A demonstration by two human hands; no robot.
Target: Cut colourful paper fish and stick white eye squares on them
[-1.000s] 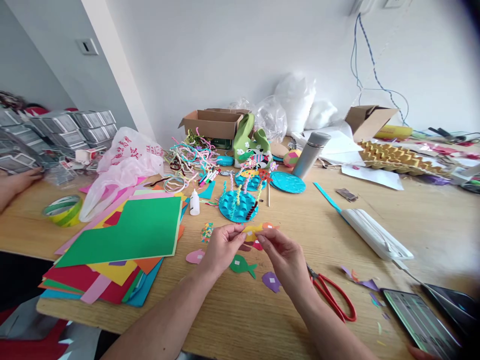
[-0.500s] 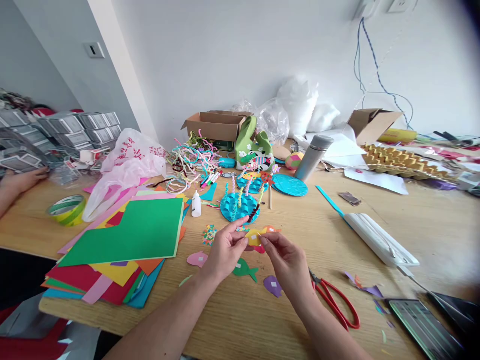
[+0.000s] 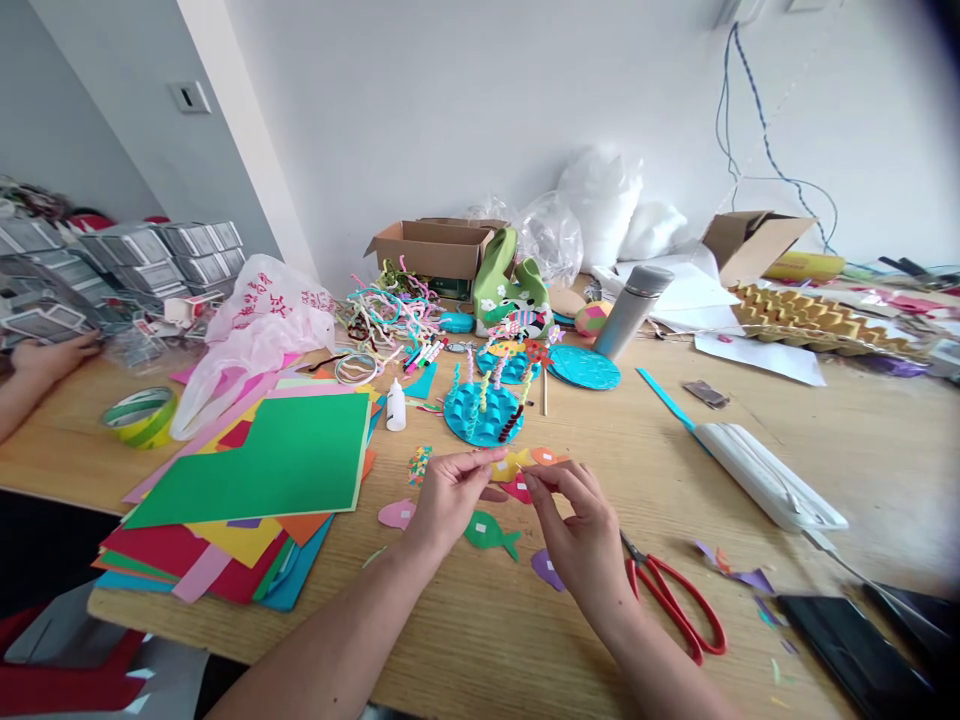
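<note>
My left hand pinches a yellow paper fish between thumb and fingers, above the table. Close to the fish's right side, the fingertips of my right hand are pinched together; a tiny pale sliver shows at their tips, too small to name. Around my hands lie more paper fish: a pink one, a green one, a purple one, a red one and an orange one. Small white squares show on several of them. Just beyond stands a blue disc with upright twisted pipe cleaners.
Red-handled scissors lie beside my right forearm, near a white power strip. At left are stacked coloured sheets, a glue bottle and tape. A steel flask stands behind. Another person's hand rests far left.
My right fingertips have drawn slightly away from the white square on the yellow fish. The fish stays in my left hand. The whole view has shifted slightly.
</note>
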